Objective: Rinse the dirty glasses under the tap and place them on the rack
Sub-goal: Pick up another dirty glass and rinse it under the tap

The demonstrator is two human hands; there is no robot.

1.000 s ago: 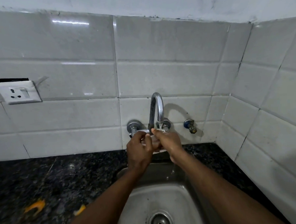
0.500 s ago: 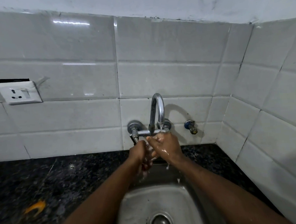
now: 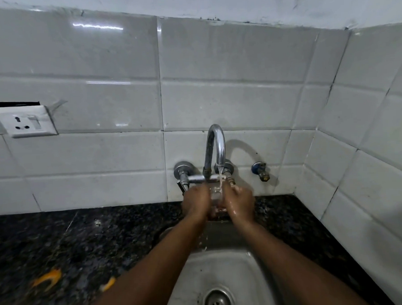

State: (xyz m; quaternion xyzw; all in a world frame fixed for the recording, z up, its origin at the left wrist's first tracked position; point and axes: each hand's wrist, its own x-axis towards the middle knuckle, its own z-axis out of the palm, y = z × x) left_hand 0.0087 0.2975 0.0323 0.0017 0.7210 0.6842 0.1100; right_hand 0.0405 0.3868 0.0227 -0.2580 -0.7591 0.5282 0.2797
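A clear glass (image 3: 217,198) stands upright between both hands, directly under the chrome tap (image 3: 216,149). Water runs from the spout into the glass. My left hand (image 3: 195,202) grips its left side and my right hand (image 3: 241,202), wet and shiny, grips its right side. The hands hide most of the glass. Water drips from the hands into the steel sink (image 3: 246,273) below. No rack is in view.
A black speckled counter (image 3: 84,247) surrounds the sink, with orange scraps (image 3: 47,280) at the lower left. White tiled walls close in behind and on the right. A wall socket (image 3: 25,122) sits at the left and a small valve (image 3: 261,171) right of the tap.
The hands have parted and now sit on either side of the upright glass. Before they were bunched together around it, rubbing it under the stream.
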